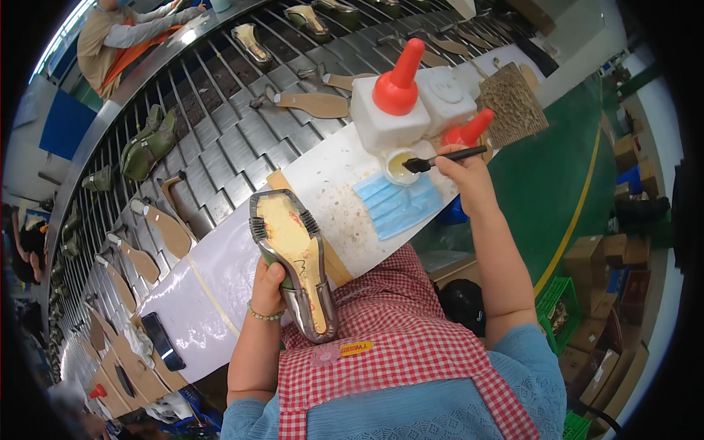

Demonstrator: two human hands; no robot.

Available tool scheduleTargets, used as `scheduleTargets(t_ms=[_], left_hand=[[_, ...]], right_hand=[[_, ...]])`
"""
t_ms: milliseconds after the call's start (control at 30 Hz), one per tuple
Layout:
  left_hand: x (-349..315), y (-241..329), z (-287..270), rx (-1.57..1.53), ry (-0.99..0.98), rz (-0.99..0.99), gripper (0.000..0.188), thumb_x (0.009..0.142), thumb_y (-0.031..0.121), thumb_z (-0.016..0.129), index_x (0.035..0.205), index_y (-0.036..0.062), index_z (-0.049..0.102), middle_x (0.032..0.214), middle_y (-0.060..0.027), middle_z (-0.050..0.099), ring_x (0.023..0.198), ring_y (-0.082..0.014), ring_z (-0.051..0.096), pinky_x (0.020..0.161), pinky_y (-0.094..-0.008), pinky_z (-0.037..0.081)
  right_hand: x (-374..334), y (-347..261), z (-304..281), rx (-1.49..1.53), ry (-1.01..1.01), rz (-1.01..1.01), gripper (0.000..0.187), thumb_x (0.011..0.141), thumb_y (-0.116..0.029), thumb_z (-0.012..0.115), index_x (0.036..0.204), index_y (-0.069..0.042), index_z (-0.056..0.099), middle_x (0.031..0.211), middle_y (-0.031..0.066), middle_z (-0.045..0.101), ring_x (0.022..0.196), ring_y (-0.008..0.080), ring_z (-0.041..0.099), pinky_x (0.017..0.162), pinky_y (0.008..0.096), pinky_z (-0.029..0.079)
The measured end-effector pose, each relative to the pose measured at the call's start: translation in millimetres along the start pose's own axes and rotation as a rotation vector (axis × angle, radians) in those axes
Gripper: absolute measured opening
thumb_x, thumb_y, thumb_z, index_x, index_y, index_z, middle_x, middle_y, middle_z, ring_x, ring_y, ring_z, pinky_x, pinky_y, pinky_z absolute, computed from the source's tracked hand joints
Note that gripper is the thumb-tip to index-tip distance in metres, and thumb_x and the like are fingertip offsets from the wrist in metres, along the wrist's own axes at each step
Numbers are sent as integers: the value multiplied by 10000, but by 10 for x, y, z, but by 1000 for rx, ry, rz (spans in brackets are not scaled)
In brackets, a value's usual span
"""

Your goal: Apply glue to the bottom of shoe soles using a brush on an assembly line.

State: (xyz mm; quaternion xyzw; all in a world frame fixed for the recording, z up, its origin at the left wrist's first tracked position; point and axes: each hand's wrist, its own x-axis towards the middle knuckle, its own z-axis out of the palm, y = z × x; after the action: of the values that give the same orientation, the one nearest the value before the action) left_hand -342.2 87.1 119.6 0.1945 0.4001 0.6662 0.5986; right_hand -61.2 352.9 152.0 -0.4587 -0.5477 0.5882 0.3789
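Note:
My left hand (268, 287) is closed around a shoe upper on its last (297, 242), held bottom side up in front of my apron. The upper is shiny bronze with pleated edges folded over a pale yellow bottom. In my right hand (469, 174) is a dark-handled brush (460, 154), gripped between the fingers. Its black bristles dip at the mouth of a small white cup (400, 169) with yellowish liquid. A blue face mask (400, 205) lies flat beside the cup. Behind the cup stands a white bottle with a red cone nozzle (389, 110).
A slatted metal conveyor (227, 147) curves along the far left, carrying tan soles (315, 105) and green shoes (147, 150). On the white board are a second white bottle (449, 95), a rough brown pad (511, 106) and a phone (163, 342). Across the conveyor sits another person (121, 40).

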Motion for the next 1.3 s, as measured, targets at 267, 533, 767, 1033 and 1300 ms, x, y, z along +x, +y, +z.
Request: scheduleTargets(t_ms=[267, 533, 767, 1033, 1300], left_hand=[[43, -98, -148, -63, 22, -42, 784, 796, 557, 712, 1292, -7, 485, 1114, -102, 651, 920, -180, 670, 783, -312, 560], [145, -53, 52, -174, 94, -61, 618, 910, 496, 596, 1296, 21, 512, 1161, -93, 647, 991, -186, 655, 850, -333, 542], [300, 51, 261, -131, -10, -82, 558, 922, 426, 613, 1290, 22, 499, 1124, -78, 646, 955, -157, 649, 807, -308, 544], [107, 206, 501, 1, -46, -99, 582, 889, 379, 672, 1281, -11, 491, 1155, -91, 629, 1007, -165, 628, 861, -304, 516], [20, 239, 613, 17, -55, -83, 600, 878, 354, 692, 1299, -18, 480, 1179, -91, 620, 1047, -168, 609, 904, -306, 493]], right_hand=[[-44, 297, 69, 583, 211, 553, 317, 812, -367, 780, 914, -107, 630, 775, 0, 643, 754, 151, 635, 580, 226, 452], [70, 486, -99, 854, 37, 541, 270, 873, -357, 705, 835, -95, 646, 769, 30, 693, 749, 159, 690, 592, 291, 560], [-693, -558, 261, 647, -277, 34, 187, 915, -205, 653, 982, -30, 637, 985, 107, 678, 892, 172, 649, 834, 335, 526], [-1276, -729, 724, 82, -671, -63, 188, 764, -2, 745, 944, -11, 688, 973, 124, 666, 1085, 207, 571, 925, 331, 441], [-1339, -692, 753, 50, -751, -88, 159, 763, -27, 766, 907, -12, 700, 1003, 141, 650, 964, 182, 615, 848, 302, 477]])
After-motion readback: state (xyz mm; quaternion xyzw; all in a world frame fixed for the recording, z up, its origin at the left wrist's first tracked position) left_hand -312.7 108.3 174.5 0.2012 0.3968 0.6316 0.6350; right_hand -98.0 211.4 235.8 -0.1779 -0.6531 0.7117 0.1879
